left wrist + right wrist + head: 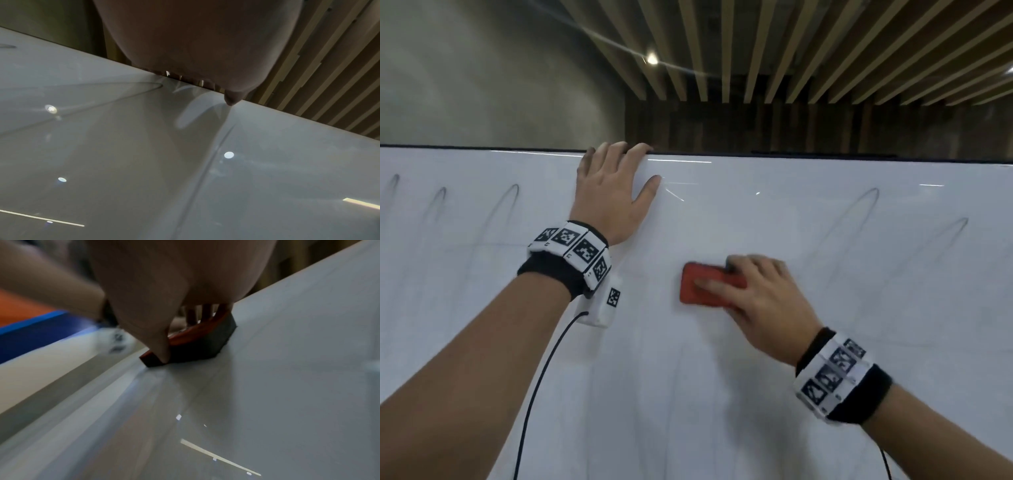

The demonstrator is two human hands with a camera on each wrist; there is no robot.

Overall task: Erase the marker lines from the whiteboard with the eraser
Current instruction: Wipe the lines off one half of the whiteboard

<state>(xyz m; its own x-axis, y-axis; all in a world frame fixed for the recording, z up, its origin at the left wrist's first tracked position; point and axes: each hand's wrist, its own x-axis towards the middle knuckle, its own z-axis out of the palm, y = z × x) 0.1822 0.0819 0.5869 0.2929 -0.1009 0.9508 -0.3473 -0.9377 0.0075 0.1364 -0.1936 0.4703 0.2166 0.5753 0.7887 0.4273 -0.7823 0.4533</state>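
- Your right hand [760,301] grips the red eraser [705,284], flat on the whiteboard [688,377], near its middle.
- It is prob. light, felt side soft — hold the stiff back.
- Your left hand [613,195] hooks over the whiteboard's top edge.

Overhead, pale wooden slats [756,51] run across a dark ceiling, with one round lamp [652,59] lit among them. Plain grey wall [482,75] to the left, dark panelled wall [756,130] straight beyond. Right wrist view, blurred: a blue band [30,332] under an orange patch [16,308].
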